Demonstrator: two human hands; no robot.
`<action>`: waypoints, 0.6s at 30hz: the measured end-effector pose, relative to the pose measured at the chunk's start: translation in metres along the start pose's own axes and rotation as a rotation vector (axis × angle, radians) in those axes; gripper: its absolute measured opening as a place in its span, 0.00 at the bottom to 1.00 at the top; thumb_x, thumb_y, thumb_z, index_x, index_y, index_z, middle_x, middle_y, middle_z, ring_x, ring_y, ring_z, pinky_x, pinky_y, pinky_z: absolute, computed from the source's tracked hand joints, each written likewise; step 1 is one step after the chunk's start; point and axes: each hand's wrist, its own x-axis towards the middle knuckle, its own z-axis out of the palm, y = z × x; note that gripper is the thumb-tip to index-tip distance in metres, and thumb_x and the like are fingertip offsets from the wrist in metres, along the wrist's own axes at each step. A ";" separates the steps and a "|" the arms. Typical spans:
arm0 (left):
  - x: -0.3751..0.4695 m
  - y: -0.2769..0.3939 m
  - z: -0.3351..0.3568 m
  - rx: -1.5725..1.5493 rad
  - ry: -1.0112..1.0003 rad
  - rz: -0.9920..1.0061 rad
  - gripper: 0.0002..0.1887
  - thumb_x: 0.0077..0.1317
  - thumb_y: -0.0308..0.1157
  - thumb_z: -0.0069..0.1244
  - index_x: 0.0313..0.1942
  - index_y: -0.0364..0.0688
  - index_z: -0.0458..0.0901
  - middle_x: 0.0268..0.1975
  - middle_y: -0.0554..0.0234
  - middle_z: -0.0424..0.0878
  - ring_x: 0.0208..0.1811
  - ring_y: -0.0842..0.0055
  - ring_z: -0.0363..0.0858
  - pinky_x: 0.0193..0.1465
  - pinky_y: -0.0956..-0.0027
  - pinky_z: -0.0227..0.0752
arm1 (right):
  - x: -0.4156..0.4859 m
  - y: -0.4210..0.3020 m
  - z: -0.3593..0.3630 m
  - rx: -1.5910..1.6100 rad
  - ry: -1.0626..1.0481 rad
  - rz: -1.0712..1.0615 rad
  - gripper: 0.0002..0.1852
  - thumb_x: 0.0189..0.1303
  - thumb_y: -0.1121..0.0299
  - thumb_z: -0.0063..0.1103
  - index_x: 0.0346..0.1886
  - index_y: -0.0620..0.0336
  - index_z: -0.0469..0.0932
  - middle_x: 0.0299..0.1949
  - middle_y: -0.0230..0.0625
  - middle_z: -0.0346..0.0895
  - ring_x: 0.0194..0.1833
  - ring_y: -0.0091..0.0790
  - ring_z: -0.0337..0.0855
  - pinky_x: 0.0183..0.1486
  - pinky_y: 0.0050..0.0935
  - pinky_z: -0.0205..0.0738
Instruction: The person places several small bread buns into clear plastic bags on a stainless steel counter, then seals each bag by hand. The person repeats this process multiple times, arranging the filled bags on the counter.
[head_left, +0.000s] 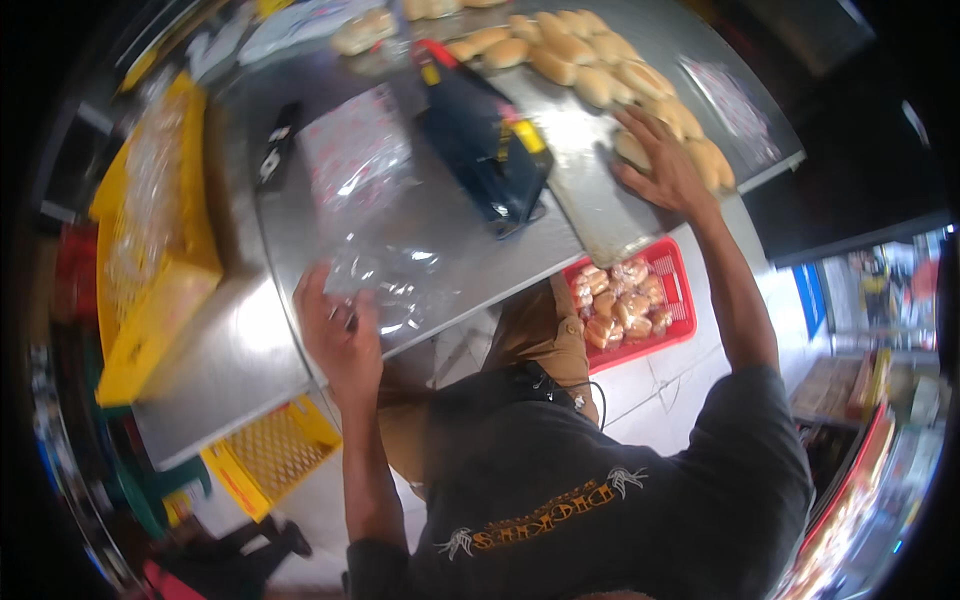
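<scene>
My left hand (341, 337) is at the table's near edge, its thumb and fingers on a crumpled clear plastic bag (405, 274). Beyond it lies a stack of printed plastic bags (356, 142). My right hand (664, 169) reaches over a metal baking tray (600, 202), with thumb and fingers spread around a bread roll (632, 150). Whether it grips that roll is unclear. More elongated bread rolls (555, 56) cover the tray's far and right sides. Between my hands stands a dark blue tabletop device (480, 142) with yellow and red parts, resembling a bag-neck tape sealer.
A yellow crate (154, 300) with clear plastic stands at the left of the steel table (480, 247). Below the edge, a red basket (679, 300) contains bagged rolls. A yellow crate (277, 457) sits on the floor. A black object (277, 146) and a printed bag (731, 109) lie on the table.
</scene>
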 end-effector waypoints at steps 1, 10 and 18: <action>0.002 -0.004 0.000 -0.005 0.003 0.000 0.23 0.66 0.17 0.54 0.62 0.35 0.79 0.63 0.54 0.76 0.53 0.75 0.82 0.48 0.73 0.82 | -0.001 -0.004 -0.001 -0.011 -0.014 0.036 0.42 0.60 0.55 0.64 0.78 0.53 0.65 0.78 0.52 0.62 0.76 0.60 0.64 0.78 0.50 0.60; 0.000 -0.014 -0.005 -0.015 -0.092 0.070 0.23 0.66 0.11 0.45 0.58 0.36 0.85 0.62 0.54 0.80 0.43 0.82 0.84 0.45 0.76 0.85 | -0.007 0.003 0.001 0.283 0.160 0.262 0.25 0.69 0.62 0.61 0.67 0.61 0.76 0.67 0.51 0.75 0.67 0.52 0.78 0.69 0.43 0.70; 0.001 -0.005 -0.003 0.014 -0.069 0.092 0.26 0.62 0.13 0.50 0.60 0.41 0.85 0.60 0.60 0.83 0.34 0.88 0.78 0.38 0.80 0.77 | -0.008 -0.052 -0.041 1.504 0.499 0.556 0.37 0.67 0.47 0.60 0.70 0.65 0.69 0.65 0.52 0.73 0.62 0.55 0.79 0.59 0.51 0.77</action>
